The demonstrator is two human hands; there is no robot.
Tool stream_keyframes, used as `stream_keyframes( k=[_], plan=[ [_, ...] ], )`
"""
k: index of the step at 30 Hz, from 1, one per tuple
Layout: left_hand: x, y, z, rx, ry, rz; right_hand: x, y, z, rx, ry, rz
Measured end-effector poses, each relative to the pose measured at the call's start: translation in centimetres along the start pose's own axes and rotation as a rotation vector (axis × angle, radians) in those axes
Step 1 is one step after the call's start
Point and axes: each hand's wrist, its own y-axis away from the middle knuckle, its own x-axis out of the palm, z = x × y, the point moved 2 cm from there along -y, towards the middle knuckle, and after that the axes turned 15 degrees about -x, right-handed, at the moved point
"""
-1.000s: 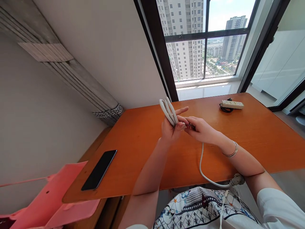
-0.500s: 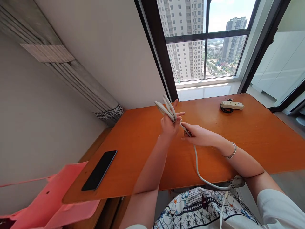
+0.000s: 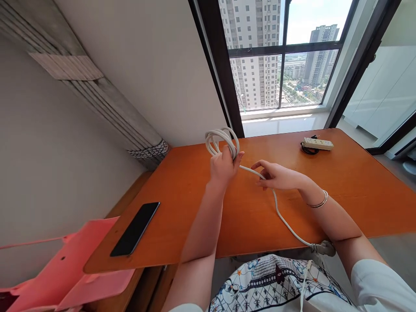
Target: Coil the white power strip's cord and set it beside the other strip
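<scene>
A white cable is gathered into several loops (image 3: 222, 138), and my left hand (image 3: 223, 165) is closed around the bottom of them, above the far part of the table. From there one strand crosses to my right hand (image 3: 276, 175). The fingers of that hand curl loosely round the strand, with the index finger raised. Below the right hand the cable (image 3: 282, 216) hangs down to a pale grey, bulky end piece (image 3: 325, 248) at the table's near edge, beside my right forearm. What lies under the right palm is hidden.
The orange-brown table (image 3: 182, 182) carries a black phone (image 3: 135, 229) at the left and a cream power strip (image 3: 317, 143) with a black cord at the far right. A pink chair-like object (image 3: 78, 255) stands left of the table. Behind is a window (image 3: 282, 50).
My left hand has turned and moved slightly left, so the loops now show round and wide. My right hand has moved right along the cable, and the strand between the hands is longer.
</scene>
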Motion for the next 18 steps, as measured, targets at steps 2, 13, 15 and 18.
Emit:
stream_keyframes(
  k=[2,13,15,18],
  plan=[
    [-0.5,-0.2,-0.5,0.010,-0.147,-0.040,-0.5,0.1,-0.1,0.031,0.032,0.072],
    [3.8,4.2,-1.6,-0.348,0.323,0.645,-2.4,0.9,1.3,-0.288,0.308,-0.529],
    [4.5,4.9,-1.7,-0.369,0.396,0.693,-2.6,0.8,0.7,-0.319,0.164,-0.552],
    [5.0,5.7,-1.9,-0.347,0.456,0.771,-2.7,0.7,0.1,-0.376,0.022,-0.607]
  ],
)
